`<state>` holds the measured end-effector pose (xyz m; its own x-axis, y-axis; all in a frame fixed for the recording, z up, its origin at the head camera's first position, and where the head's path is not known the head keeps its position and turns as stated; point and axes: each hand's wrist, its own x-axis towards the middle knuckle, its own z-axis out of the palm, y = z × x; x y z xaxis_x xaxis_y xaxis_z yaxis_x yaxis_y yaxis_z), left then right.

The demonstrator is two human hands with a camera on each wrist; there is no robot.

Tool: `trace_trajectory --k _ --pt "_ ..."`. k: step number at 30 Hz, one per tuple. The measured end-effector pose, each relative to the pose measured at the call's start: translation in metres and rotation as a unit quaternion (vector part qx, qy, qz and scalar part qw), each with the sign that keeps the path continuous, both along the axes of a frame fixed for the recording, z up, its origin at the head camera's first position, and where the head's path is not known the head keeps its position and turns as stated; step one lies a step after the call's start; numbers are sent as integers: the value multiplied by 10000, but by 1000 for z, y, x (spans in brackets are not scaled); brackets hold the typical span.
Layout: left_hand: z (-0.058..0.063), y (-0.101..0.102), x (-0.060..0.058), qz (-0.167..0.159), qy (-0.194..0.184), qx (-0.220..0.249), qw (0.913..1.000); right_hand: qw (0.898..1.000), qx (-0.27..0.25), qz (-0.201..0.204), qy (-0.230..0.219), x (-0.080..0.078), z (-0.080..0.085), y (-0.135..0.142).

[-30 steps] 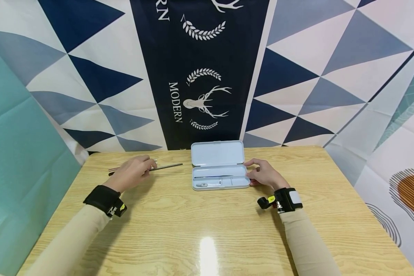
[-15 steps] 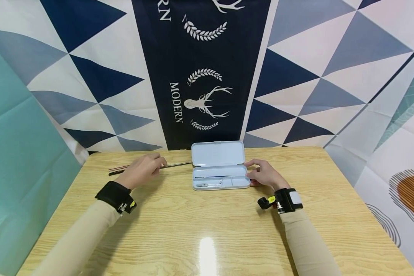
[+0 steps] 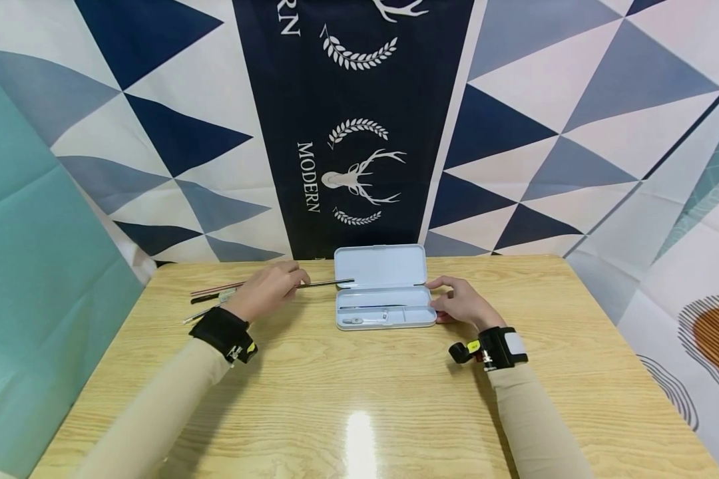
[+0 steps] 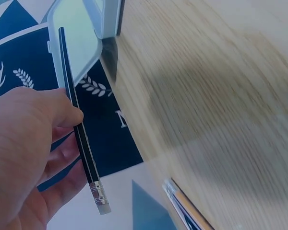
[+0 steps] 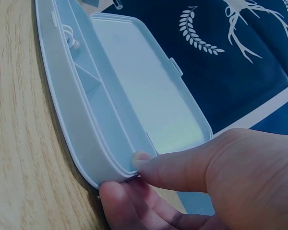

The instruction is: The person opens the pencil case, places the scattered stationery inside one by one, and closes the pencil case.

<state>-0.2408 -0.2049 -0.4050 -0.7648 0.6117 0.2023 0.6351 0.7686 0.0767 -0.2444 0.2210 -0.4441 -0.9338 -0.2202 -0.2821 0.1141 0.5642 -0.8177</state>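
At the left of your desk (image 3: pixel 311 386), several loose sticks (image 3: pixel 216 289) lie behind your wrist, fanned slightly, their long axes running roughly left to right. Next, your left hand (image 3: pixel 271 289) pinches a dark pencil (image 3: pixel 329 283) between thumb and fingers. The pencil's eraser (image 4: pixel 103 209) points left, back toward your wrist; its other end points right, toward the case (image 3: pixel 389 326). Its long axis runs nearly crosswise, angled slightly away from you, close to parallel with the case's long side. The leading end overlaps the lower left of the raised lid (image 3: pixel 380 264); whether they touch, you cannot tell. The open case carries a thin rod (image 3: pixel 371 307) lengthwise in its rear compartment and a small white tool (image 3: pixel 353 321) at front left. At far right, your right hand (image 3: pixel 463 305) grips the case's right end, thumb over the rim, fingers outside.
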Motion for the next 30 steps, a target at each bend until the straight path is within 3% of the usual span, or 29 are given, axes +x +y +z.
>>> trace_trajectory --k 8,16,30 --pt "-1 17 -3 -150 19 -27 9999 10000 -81 -20 -50 -3 0 1" --pt "-4 39 -8 -262 -103 232 9993 9998 -176 21 -58 -2 -2 2" --pt "-19 76 -12 -274 -357 452 9980 9998 -182 -21 -49 -1 -2 1"
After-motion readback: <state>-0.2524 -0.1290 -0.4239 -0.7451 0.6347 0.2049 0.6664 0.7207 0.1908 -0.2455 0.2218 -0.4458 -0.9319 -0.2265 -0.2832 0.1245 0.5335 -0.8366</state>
